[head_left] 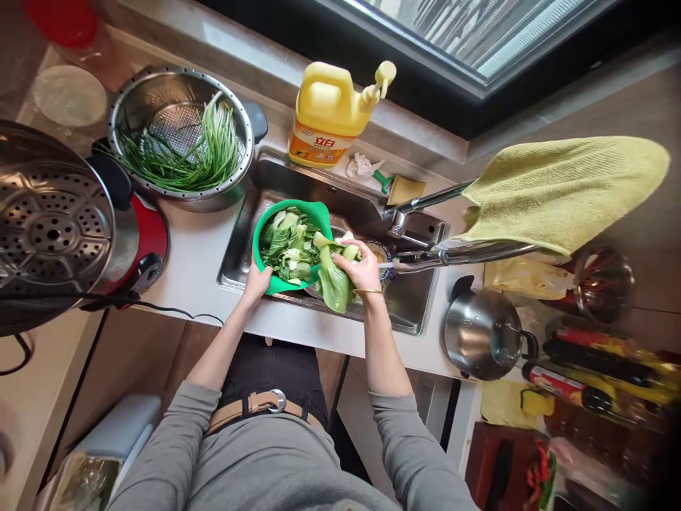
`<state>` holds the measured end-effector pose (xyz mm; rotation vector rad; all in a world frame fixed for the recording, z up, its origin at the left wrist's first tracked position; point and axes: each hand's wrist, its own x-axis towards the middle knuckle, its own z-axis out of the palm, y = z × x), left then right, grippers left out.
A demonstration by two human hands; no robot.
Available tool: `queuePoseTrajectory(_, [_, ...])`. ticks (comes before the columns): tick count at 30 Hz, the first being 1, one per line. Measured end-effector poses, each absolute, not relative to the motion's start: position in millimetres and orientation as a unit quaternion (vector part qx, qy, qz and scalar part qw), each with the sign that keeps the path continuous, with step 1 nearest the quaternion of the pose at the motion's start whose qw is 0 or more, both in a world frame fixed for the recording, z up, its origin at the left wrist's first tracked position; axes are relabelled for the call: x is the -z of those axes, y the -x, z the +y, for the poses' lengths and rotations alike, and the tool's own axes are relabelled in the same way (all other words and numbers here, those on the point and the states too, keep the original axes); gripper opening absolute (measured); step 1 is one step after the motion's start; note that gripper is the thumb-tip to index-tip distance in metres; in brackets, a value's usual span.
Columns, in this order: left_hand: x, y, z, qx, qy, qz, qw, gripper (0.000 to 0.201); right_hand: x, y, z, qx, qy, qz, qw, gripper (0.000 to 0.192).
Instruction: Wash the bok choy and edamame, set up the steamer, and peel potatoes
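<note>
Clamping the bowl (319, 212), the left hand (258, 281) should steady it beside the greens (336, 285) the right hand (364, 268) grips.

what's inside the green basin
Leafy greens, dark leaves mixed with pale stem pieces, are heaped in the green basin. They cover its bottom, so anything underneath them can't be seen.

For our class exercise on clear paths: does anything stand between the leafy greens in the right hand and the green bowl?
Nothing visible does: the leafy greens in the right hand overlap the right rim of the green bowl in this view. The left hand grips its lower-left rim, away from that side.
</note>
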<state>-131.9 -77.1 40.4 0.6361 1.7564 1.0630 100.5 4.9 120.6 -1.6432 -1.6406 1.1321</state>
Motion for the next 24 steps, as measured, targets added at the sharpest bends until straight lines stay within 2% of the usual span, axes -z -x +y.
queuePoseTrajectory(2, [-43.2, 121.8, -79.6, -0.447, -0.271, 0.695, 0.494, 0.059, -126.4, -66.0, 8.4, -0.394, 0.617, -0.619, 0.283, 0.035])
queuePoseTrajectory(4, [-45.4, 113.6, -84.2, -0.453, -0.278, 0.670, 0.517, 0.056, -119.7, -29.9, 11.4, -0.382, 0.634, -0.624, 0.250, 0.041])
queuePoseTrajectory(9, [-47.7, 109.7, -95.7, -0.469, -0.216, 0.641, 0.568, 0.044, -99.7, 9.0, 8.6, -0.416, 0.614, -0.645, 0.183, 0.083])
queuePoseTrajectory(11, [-48.4, 115.9, -97.6, -0.474, -0.193, 0.650, 0.562, 0.043, -101.6, 2.2, 3.1, -0.420, 0.584, -0.672, 0.178, 0.088])
queuePoseTrajectory(14, [-49.6, 128.3, -96.4, -0.476, -0.185, 0.660, 0.551, 0.043, -105.6, -4.2, -7.2, -0.409, 0.564, -0.699, 0.161, 0.085])
queuePoseTrajectory(18, [-49.4, 140.7, -92.0, -0.482, -0.154, 0.669, 0.544, 0.040, -103.5, 14.1, -18.4, -0.439, 0.503, -0.739, 0.095, 0.075])
queuePoseTrajectory(20, [-47.6, 145.9, -91.3, -0.491, -0.145, 0.675, 0.531, 0.038, -101.1, 19.6, -17.1, -0.428, 0.492, -0.748, 0.122, 0.067])
queuePoseTrajectory(24, [-43.8, 159.5, -95.1, -0.484, -0.130, 0.705, 0.502, 0.033, -80.4, -14.9, 6.0, -0.416, 0.545, -0.689, 0.235, 0.054])
